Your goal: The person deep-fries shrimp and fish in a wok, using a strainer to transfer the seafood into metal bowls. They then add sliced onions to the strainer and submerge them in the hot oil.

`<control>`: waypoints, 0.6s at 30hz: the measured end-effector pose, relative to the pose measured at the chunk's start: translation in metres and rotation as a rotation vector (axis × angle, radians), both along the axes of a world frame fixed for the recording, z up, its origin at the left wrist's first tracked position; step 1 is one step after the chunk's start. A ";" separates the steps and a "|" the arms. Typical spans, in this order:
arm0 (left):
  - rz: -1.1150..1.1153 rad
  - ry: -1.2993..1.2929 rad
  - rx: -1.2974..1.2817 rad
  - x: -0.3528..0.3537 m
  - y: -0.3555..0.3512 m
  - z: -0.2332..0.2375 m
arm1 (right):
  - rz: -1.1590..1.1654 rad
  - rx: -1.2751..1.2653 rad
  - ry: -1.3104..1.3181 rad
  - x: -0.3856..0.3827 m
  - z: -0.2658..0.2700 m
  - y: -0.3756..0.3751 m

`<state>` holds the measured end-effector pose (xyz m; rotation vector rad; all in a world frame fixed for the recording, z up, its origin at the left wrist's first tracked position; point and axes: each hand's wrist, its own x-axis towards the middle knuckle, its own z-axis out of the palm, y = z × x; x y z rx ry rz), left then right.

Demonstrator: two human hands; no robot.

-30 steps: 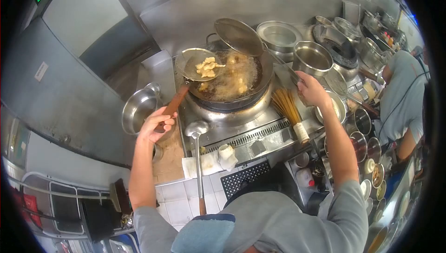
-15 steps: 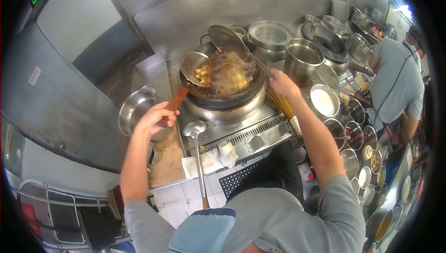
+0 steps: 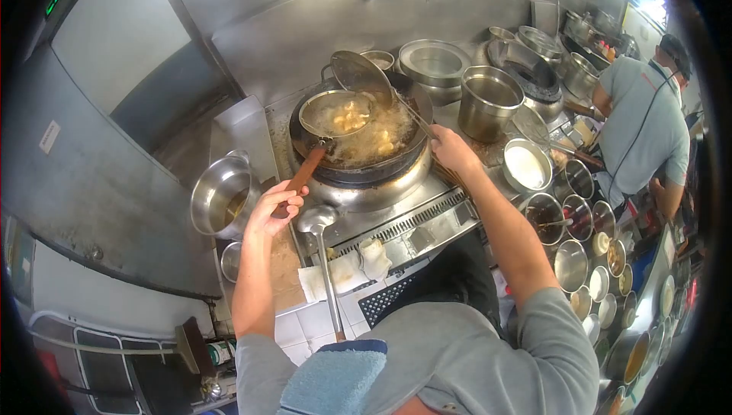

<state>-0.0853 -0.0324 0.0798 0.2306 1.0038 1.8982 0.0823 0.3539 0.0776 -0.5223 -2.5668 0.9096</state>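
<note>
In the head view, a wooden handle (image 3: 311,168) is clasped by the left grip (image 3: 277,207); its strainer (image 3: 316,115), with golden pieces (image 3: 352,117), is held over the bubbling wok (image 3: 418,94). A second strainer (image 3: 357,73), tilted above the wok's far side, is grasped by the right grip (image 3: 455,148).

A plain grey short-sleeved shirt (image 3: 457,339) of soft fabric is worn, smooth and rounded over the front and creased toward the neck opening. The left sleeve (image 3: 263,369) and the right sleeve (image 3: 545,335) are made of the same grey cloth — both are ended above the elbow, so that the forearms (image 3: 255,285) are left uncovered. The left hand (image 3: 276,209) and the right hand (image 3: 455,148) are bare. Loose black trousers (image 3: 461,281) are partly shown past the shirt. In front of the shirt, a light-blue, fuzzy, towel-like pad (image 3: 332,381) is seen, edged in dark navy — its fastening cannot be made out.
</note>
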 end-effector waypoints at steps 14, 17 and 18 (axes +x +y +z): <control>-0.090 0.416 -0.481 -0.022 -0.065 0.085 | 0.196 0.012 -0.300 0.121 0.093 0.066; -0.165 0.456 -0.572 -0.021 -0.065 0.104 | 0.127 -0.101 -0.309 0.106 0.094 0.066; -0.177 0.441 -0.601 -0.013 -0.060 0.112 | 0.130 -0.089 -0.308 0.102 0.089 0.070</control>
